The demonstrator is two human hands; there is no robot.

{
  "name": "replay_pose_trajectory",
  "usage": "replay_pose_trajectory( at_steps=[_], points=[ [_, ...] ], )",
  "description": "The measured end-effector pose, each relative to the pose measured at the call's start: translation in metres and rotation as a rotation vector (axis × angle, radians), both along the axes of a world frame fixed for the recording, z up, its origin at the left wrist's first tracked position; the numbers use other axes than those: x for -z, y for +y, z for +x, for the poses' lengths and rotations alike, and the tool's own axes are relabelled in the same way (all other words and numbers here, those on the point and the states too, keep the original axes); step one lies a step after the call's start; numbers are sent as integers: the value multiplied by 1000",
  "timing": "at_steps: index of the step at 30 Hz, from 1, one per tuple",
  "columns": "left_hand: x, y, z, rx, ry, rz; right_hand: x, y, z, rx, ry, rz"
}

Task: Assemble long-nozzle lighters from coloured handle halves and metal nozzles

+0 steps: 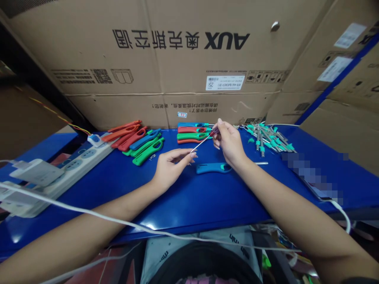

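The glossy blue tabletop (177,209) carries a white power strip (81,158), piled lighter handles (144,140), stacked stick lighters (191,129), one blue stick lighter (209,168), heaped metal tubes (262,137) with teal fittings, and a smartphone (310,181).

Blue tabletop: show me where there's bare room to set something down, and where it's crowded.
Widest: the bare stretch of blue tabletop between left forearm and right forearm, this side of the lone blue handle. Another lies between the phone and the right-hand cardboard. Crowded: back left, coloured handles beside the power strip; back centre, stacked handles; back right, metal tubes.
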State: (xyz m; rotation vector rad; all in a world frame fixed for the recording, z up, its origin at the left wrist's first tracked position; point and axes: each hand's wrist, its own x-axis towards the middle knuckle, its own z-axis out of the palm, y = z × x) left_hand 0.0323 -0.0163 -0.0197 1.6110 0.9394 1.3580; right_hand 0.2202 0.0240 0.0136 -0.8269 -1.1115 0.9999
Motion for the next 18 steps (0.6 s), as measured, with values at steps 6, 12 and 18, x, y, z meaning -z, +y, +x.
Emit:
replay_pose_trajectory(
  at_steps=[6, 12, 18],
  points=[
    [-7, -2, 2, 18, -38, -56, -1, -1, 0, 32, -5, 35],
    [-6, 0, 4, 113, -238, -369, -1, -3, -3, 96, -115, 83],
    [-6, 3, 5, 200, -374, -576, -3, -6, -4, 135, -128, 112]
  ],
)
